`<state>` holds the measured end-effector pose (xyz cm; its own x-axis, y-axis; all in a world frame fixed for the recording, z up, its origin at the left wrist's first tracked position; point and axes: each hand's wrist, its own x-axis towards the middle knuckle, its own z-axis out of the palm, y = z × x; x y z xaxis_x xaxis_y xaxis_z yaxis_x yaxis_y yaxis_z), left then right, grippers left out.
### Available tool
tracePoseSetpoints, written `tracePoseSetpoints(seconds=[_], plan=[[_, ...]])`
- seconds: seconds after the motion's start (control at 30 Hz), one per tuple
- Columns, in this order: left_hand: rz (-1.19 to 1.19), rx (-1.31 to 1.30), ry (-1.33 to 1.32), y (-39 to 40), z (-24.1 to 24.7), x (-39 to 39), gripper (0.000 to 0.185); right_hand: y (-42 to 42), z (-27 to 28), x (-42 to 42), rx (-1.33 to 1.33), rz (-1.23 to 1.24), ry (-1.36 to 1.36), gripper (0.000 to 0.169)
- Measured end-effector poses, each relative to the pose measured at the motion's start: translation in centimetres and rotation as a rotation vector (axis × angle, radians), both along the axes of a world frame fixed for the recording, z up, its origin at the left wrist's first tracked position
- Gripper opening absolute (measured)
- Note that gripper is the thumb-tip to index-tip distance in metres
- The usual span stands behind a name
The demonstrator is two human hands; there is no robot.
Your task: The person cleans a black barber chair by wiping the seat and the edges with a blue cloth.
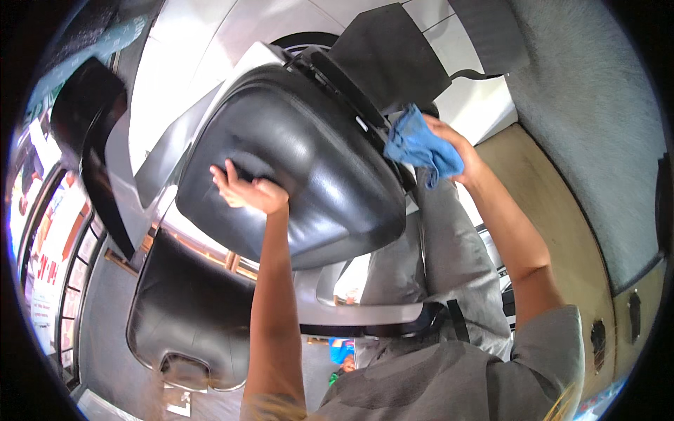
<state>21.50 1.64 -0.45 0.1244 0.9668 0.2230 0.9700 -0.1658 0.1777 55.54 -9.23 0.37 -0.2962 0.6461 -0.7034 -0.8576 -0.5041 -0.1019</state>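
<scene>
A salon chair with a padded black leather-like seat (310, 158) fills the middle of the view. My left hand (250, 192) is over the seat with its fingers apart and nothing in it; whether it touches the padding I cannot tell. My right hand (461, 150) grips a crumpled blue cloth (421, 142) beside the seat's right edge. The black backrest (195, 305) lies at the lower left, partly behind my left forearm. One curved black armrest (95, 116) rises on the left; another armrest (368, 316) passes close in front of my body.
A dark footrest plate (392, 52) juts out beyond the seat over white floor tiles (184, 31). On the right stands a brown cabinet (542, 184) beside a grey surface (595, 105). A bright window (52, 263) bearing writing is at the far left.
</scene>
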Motion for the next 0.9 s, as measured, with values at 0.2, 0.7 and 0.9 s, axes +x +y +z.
tracePoseSetpoints(seconds=[0.2, 0.7, 0.9], plan=[[0.02, -0.034, 0.043, 0.0, 0.8, 0.1, 0.067, 4.5, 5.8, -3.8, 0.143, 0.002, -0.132, 0.062], [0.088, -0.116, -0.047, 0.0, 0.1, 0.3, 0.067, 12.0, 3.6, -12.6, 0.591, 0.266, -1.927, 0.037], [0.13, -0.175, -0.046, -0.5, -0.1, -0.3, 0.07, 5.8, 6.4, -13.2, 0.491, 0.588, -2.011, 0.04]])
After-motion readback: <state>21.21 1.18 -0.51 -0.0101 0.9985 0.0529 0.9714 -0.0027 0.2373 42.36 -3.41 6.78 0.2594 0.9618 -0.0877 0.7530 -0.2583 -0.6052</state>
